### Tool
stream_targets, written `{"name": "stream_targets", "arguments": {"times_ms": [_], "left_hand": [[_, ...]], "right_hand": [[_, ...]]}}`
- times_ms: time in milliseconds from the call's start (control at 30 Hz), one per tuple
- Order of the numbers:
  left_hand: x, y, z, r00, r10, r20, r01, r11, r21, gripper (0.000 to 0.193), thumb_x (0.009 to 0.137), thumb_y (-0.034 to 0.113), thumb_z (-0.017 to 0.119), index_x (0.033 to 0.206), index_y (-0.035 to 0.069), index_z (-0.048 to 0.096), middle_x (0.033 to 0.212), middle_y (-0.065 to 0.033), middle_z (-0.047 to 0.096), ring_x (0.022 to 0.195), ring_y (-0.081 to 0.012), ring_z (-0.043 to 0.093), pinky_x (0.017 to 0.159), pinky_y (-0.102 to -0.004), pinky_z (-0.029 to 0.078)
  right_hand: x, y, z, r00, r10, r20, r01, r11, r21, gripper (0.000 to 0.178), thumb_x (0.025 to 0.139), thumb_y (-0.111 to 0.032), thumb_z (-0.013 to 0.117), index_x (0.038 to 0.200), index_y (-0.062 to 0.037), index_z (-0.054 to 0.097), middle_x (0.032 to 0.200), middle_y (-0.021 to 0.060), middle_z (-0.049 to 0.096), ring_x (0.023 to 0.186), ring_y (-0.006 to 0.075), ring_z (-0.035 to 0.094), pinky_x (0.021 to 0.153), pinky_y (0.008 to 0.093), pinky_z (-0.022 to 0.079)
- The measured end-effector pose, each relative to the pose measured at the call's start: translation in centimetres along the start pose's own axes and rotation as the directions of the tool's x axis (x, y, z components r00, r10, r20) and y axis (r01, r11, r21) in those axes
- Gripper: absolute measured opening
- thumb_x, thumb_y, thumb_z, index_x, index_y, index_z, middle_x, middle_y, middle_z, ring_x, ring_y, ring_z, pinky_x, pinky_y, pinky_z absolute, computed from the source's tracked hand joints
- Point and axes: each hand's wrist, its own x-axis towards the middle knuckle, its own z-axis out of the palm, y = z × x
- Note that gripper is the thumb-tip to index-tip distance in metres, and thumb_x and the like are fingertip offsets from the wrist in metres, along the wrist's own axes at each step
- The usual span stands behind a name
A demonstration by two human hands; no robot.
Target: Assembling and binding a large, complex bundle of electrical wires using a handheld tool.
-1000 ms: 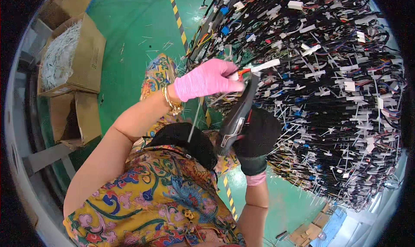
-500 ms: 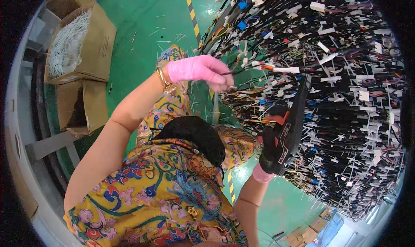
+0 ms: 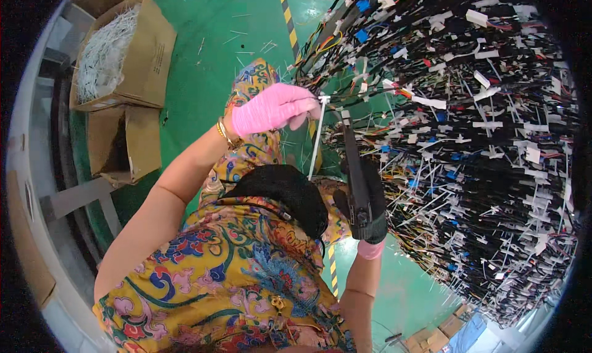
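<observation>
My left hand [image 3: 274,110], in a pink glove, pinches a thin dark cable [image 3: 338,100] that runs right into the wire bundles. Just beyond its fingertips a white cable tie [image 3: 317,137] sits on the cable, its long tail hanging down toward my lap. My right hand [image 3: 372,214], dark-gloved with a pink cuff, is wrapped round a black cable tie gun [image 3: 354,168]. The gun's narrow nose points up, just right of the tie and apart from its tail. A white-labelled connector end [image 3: 428,102] lies farther along the wires.
A dense mass of hanging wire harnesses [image 3: 481,161] with white tags fills the right side. At the left stand a cardboard box [image 3: 145,57] of white cable ties and another open box [image 3: 143,146]. Tie offcuts litter the green floor [image 3: 209,20] beside a striped line [image 3: 285,10].
The gun in my right hand has moved left and turned, its nose now near the cable. A white cable tie now shows at my left fingertips. The view has shifted slightly.
</observation>
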Motion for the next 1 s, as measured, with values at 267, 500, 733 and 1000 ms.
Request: {"name": "stream_targets", "arguments": {"times_ms": [267, 500, 733, 1000], "left_hand": [[0.2, 1.4, 1.4, 1.000, 0.020, -0.024, -0.018, 0.998, 0.057, 0.038, 0.099, 0.035, 0.049, 0.085, 0.002, 0.065, 0.055, -0.0022, 0.051, 0.051, -0.0098, 0.049, 0.052, -0.0263, 0.041], [0.1, 1.3, 1.9, 0.996, -0.007, -0.089, 0.013, 0.997, 0.073, 0.035, 0.098, 0.031, 0.049, 0.085, 0.003, 0.066, 0.055, -0.0034, 0.053, 0.053, -0.0110, 0.054, 0.054, -0.0271, 0.044], [0.2, 1.3, 2.6, 0.995, -0.010, -0.104, 0.024, 0.991, 0.133, 0.033, 0.098, 0.029, 0.049, 0.085, 0.004, 0.065, 0.056, -0.0049, 0.054, 0.052, -0.0130, 0.056, 0.055, -0.0289, 0.047], [-0.1, -0.3, 4.5, 0.946, 0.269, -0.179, -0.139, 0.839, 0.526, 0.028, 0.098, 0.026, 0.049, 0.089, 0.004, 0.062, 0.067, -0.0150, 0.055, 0.062, -0.0317, 0.057, 0.058, -0.0379, 0.046]], "right_hand": [[-0.1, 1.7, 1.7, 0.991, -0.039, -0.124, 0.045, 0.998, 0.043, 0.032, 0.086, -0.014, 0.064, 0.115, -0.0023, 0.059, 0.100, 0.0089, 0.066, 0.088, 0.0217, 0.063, 0.077, 0.0323, 0.050], [0.5, 0.1, 1.2, 0.987, -0.088, -0.132, 0.104, 0.987, 0.120, 0.034, 0.077, -0.008, 0.070, 0.109, -0.0023, 0.063, 0.102, 0.0092, 0.064, 0.095, 0.0244, 0.061, 0.082, 0.0349, 0.047], [-0.1, -0.9, 1.1, 0.988, 0.129, -0.079, -0.107, 0.965, 0.238, 0.039, 0.082, -0.012, 0.068, 0.118, -0.0033, 0.058, 0.107, 0.0065, 0.064, 0.095, 0.0206, 0.061, 0.084, 0.0341, 0.048], [-2.8, 2.9, 2.4, 0.989, 0.144, -0.016, -0.135, 0.956, 0.261, 0.048, 0.085, -0.010, 0.065, 0.130, -0.0024, 0.050, 0.121, 0.0116, 0.060, 0.112, 0.0238, 0.057, 0.098, 0.0361, 0.043]]}}
